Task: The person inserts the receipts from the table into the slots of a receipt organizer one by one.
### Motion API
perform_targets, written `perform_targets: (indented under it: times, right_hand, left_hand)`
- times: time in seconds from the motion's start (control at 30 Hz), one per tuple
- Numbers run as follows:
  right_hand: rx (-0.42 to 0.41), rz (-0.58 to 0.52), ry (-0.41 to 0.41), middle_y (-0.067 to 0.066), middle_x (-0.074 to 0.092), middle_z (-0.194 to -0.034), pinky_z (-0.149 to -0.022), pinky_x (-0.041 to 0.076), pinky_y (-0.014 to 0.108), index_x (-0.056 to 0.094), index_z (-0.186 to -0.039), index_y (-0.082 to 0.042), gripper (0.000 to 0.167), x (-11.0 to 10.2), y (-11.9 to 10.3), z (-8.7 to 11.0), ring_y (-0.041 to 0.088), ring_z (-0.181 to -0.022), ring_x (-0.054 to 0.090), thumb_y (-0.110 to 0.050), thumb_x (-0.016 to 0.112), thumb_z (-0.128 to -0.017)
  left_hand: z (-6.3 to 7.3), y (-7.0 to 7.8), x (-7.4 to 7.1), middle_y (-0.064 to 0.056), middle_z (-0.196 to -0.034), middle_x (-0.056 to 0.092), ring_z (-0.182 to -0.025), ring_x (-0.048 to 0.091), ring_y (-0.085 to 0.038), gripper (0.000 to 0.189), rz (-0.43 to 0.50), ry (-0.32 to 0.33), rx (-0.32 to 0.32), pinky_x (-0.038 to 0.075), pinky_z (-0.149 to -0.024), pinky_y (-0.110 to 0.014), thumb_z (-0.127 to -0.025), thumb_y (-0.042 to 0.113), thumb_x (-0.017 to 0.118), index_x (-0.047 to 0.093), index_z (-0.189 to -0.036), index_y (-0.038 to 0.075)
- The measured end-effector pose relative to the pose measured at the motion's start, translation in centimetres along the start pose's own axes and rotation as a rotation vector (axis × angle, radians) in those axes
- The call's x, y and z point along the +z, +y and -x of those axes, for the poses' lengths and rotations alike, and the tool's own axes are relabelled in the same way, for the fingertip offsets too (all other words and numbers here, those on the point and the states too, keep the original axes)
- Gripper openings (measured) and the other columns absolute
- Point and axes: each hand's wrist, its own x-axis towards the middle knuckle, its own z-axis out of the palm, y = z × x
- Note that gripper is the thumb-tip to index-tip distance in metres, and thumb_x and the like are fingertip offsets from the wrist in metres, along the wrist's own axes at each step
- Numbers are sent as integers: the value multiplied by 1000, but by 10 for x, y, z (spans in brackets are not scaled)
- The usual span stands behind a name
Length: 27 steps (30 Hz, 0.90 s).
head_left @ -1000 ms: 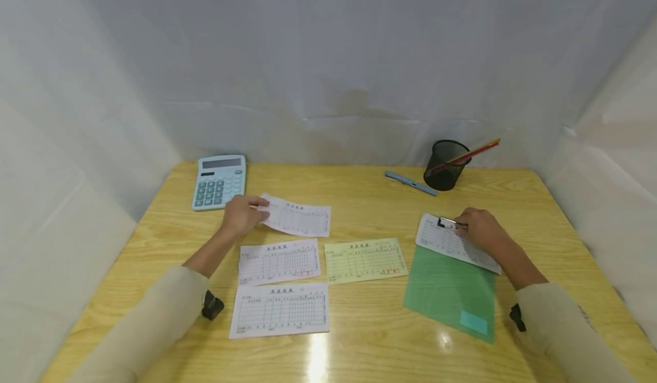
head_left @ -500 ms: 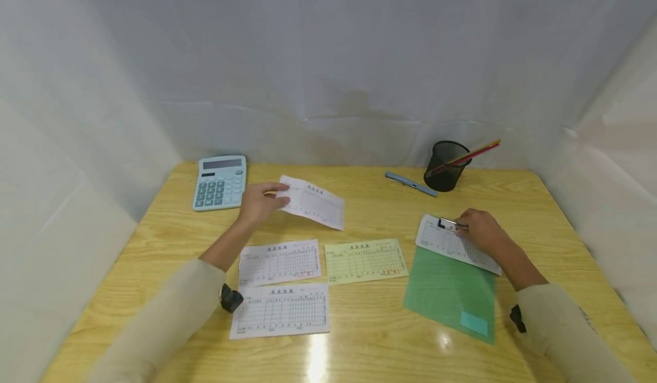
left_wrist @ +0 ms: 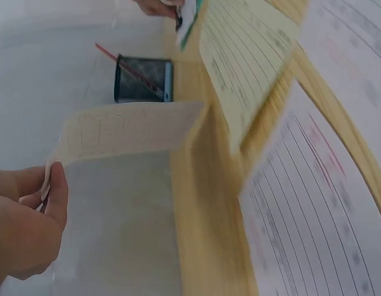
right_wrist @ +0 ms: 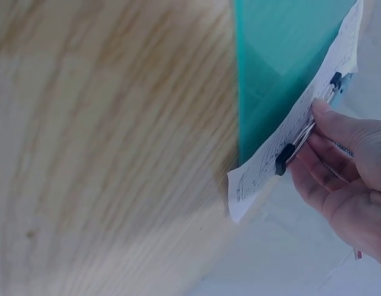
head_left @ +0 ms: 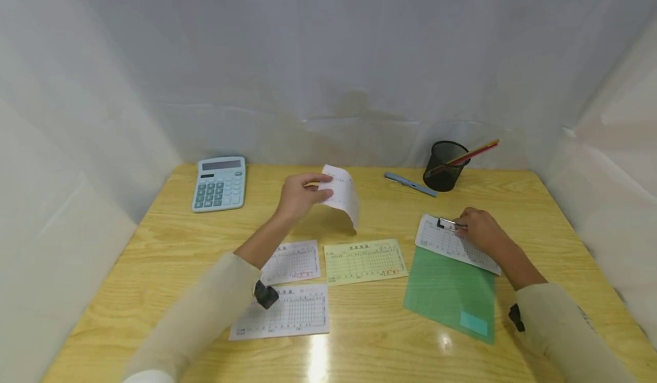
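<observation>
Between thumb and fingers, my left hand (head_left: 299, 196) pinches one end of a white printed form (head_left: 340, 192); the sheet is raised above the table and its far end curls down. In the left wrist view that form (left_wrist: 129, 129) stretches out from the fingers. At the right, my right hand (head_left: 481, 232) grips the metal clip (right_wrist: 307, 132) of a green translucent clipboard (head_left: 449, 292). Another white form (head_left: 441, 240) lies under the clip across the board's top. Two white forms, an upper one (head_left: 297, 260) and a lower one (head_left: 297, 312), lie partly behind my left forearm, beside a yellow form (head_left: 365, 261).
A light-blue calculator (head_left: 219, 183) lies at the back left of the wooden table (head_left: 369, 337). At the back right, a black mesh pen cup (head_left: 445, 166) holds pencils, with a blue pen (head_left: 410, 184) next to it. A pale curtain (head_left: 328, 75) hangs behind the table.
My left hand has carried the white form rightward and a little upward, and the sheet now bends more. My right hand has stayed at the clip.
</observation>
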Motion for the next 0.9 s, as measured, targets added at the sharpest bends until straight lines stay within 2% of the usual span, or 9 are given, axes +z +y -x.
perform_targets:
  times: [0.1, 0.27, 0.37, 0.5, 0.63, 0.73, 0.8, 0.9]
  right_hand:
    - [13, -5, -8, 18, 61, -89, -67, 52, 39, 68, -102, 11, 25, 1, 0, 0, 30, -79, 60, -5, 68, -83]
    - [26, -12, -16, 18, 60, -88, -65, 51, 38, 68, -103, 11, 26, 0, -3, -1, 28, -77, 60, -6, 68, -83]
    - [32, -19, -21, 17, 60, -88, -65, 51, 38, 68, -104, 11, 26, 0, -4, -2, 28, -77, 60, -6, 68, -84]
    - [25, -30, -13, 16, 60, -86, -65, 52, 38, 68, -103, 10, 26, 0, -4, -2, 29, -77, 60, -6, 68, -83]
    - [14, -28, 2, 15, 60, -84, -64, 51, 38, 68, -102, 11, 26, -1, -4, -2, 28, -74, 60, -6, 69, -82]
    - [7, -22, 10, 15, 60, -83, -63, 51, 37, 69, -102, 10, 26, -2, -4, -2, 27, -73, 59, -6, 70, -81]
    - [6, -21, 11, 15, 60, -83, -64, 51, 37, 69, -102, 10, 26, -2, -5, -2, 26, -73, 59, -6, 70, -81]
    - [5, -17, 8, 15, 61, -84, -64, 51, 37, 68, -102, 10, 26, -2, -6, -2, 26, -74, 60, -5, 69, -82]
  left_hand:
    - [2, 11, 16, -9, -120, 64, -92, 66, -18, 31, 65, -41, -3, 56, -77, -27, -81, 6, 73, 69, -112, 7]
    - [11, 23, 41, -8, -125, 63, -98, 66, -20, 31, 131, -123, 45, 56, -80, -27, -81, 5, 72, 68, -112, 5]
    - [15, 25, 54, -8, -125, 63, -100, 67, -21, 30, 183, -179, 74, 56, -81, -28, -82, 4, 71, 68, -112, 4]
    - [21, 24, 70, -9, -125, 63, -92, 69, -16, 31, 223, -247, 83, 56, -77, -26, -82, 4, 71, 67, -112, 2]
    - [25, 16, 84, -8, -125, 63, -82, 68, -9, 30, 181, -285, 69, 56, -70, -24, -82, 5, 71, 68, -111, 4]
    - [26, 7, 95, -7, -121, 65, -74, 65, -6, 29, 121, -285, 33, 55, -66, -26, -81, 4, 72, 70, -109, 7]
    - [25, 1, 101, -7, -120, 66, -73, 64, -6, 29, 78, -281, 10, 56, -67, -30, -80, 3, 72, 71, -109, 9]
    - [24, -7, 112, -6, -121, 65, -74, 63, -8, 31, -17, -270, -6, 55, -66, -27, -79, 1, 73, 71, -108, 10]
